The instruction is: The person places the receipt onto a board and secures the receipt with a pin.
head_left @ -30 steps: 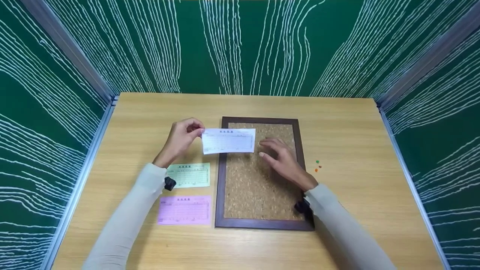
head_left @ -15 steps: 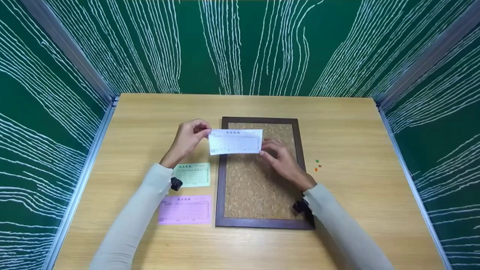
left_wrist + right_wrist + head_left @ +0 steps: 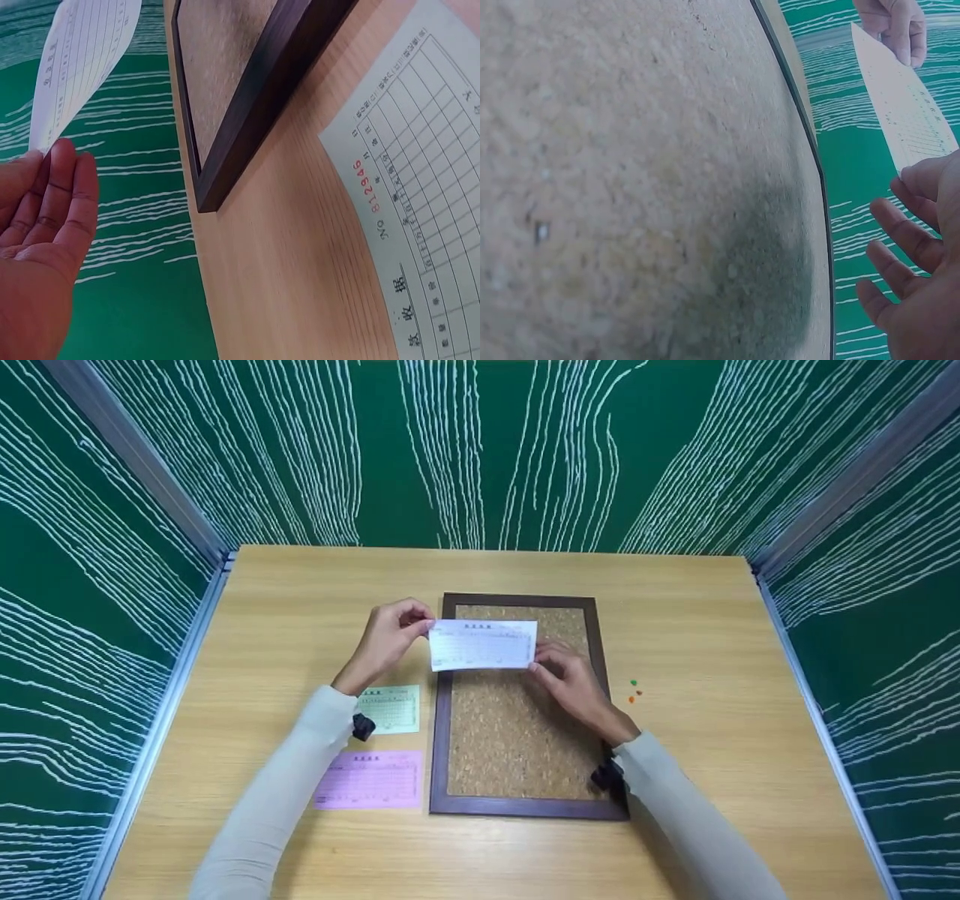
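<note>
Above corkboard [image 3: 517, 720] (framed), hands pinch receipt [image 3: 484, 645].

bare table [image 3: 697, 607] right of cork board [image 3: 517, 735], pushpins [image 3: 634, 691] there

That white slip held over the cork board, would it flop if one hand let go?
Probably. The white slip looks thin and already curves in the left wrist view. The left hand and right hand each hold an end, likely keeping it flat. It seems very light.
</note>
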